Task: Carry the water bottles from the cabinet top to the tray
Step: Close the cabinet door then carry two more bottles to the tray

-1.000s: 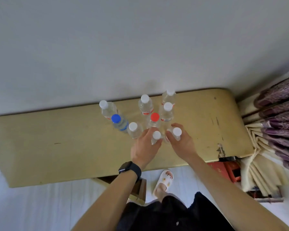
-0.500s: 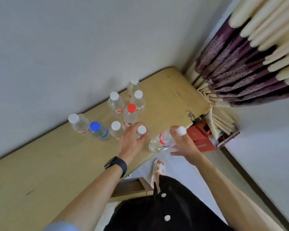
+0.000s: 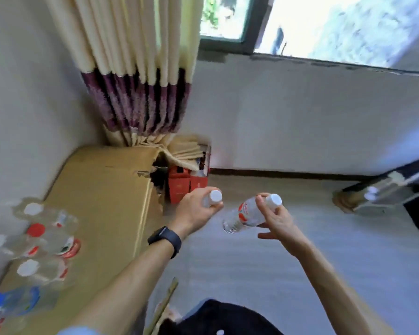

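My left hand [image 3: 194, 211] grips a clear water bottle; only its white cap [image 3: 215, 196] and neck show past the fingers. My right hand [image 3: 277, 220] holds a second clear bottle [image 3: 246, 215] by the neck, tilted, with a red-and-white label and a white cap. Both hands hang over the floor, to the right of the yellow cabinet top [image 3: 102, 189]. Several more bottles [image 3: 46, 238] with white, red and blue caps stand blurred at the cabinet's left end. No tray is in view.
A red box [image 3: 186, 184] sits on the floor by the cabinet's chipped end, under a cream and purple curtain [image 3: 140, 93]. A dark piece of furniture [image 3: 397, 187] stands at the far right below a window. The grey floor [image 3: 276, 262] lies ahead.
Both hands have lifted their bottles off the cabinet top and swung right, out over the floor. The view has turned right toward the window wall.
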